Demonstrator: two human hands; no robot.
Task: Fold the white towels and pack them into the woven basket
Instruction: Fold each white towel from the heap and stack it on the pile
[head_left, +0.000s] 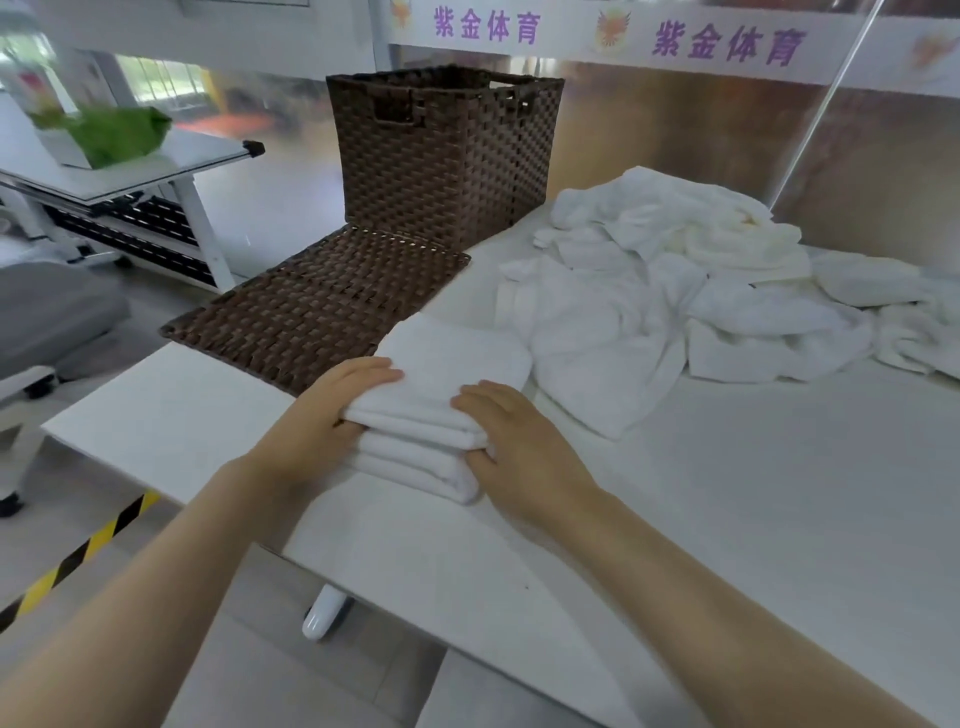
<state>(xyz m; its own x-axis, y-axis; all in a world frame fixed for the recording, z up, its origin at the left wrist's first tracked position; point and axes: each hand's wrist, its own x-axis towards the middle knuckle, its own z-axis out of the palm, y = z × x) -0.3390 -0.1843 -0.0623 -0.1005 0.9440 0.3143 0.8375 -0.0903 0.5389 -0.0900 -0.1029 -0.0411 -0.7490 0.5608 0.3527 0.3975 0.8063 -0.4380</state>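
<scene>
Head camera is looking down on a white table (727, 493) where both hands are working a stack of folded white towels (441, 395). Left hand (322, 431) is gripping the stack's left end, fingers lying over the top layer and thumb tucked in between the layers at the side. Right hand (514, 441) is holding the right end in like manner, fingers curling over the top edge and the thumb pressing into the folds below. Both hands are thus clamped on the same stack, one at each end. The stack is sitting on the table near its left front corner, showing several folded layers at the near edge.

Just beyond the stack, a flat woven lid (311, 312) is lying on the table, its near edge touching or just beside the towels; which one cannot be told. Behind the lid the dark brown woven basket (447, 156) is standing upright at the table's far left, open at the top, its inside hidden from this angle. To the right, a loose pile of unfolded white towels (701, 280) is spreading across the far side of the table, well apart from the basket's mouth.

Off the table to the left, another desk (156, 166) is carrying a blurred green item (119, 132). Black-and-yellow tape (78, 556) is running along the floor.
</scene>
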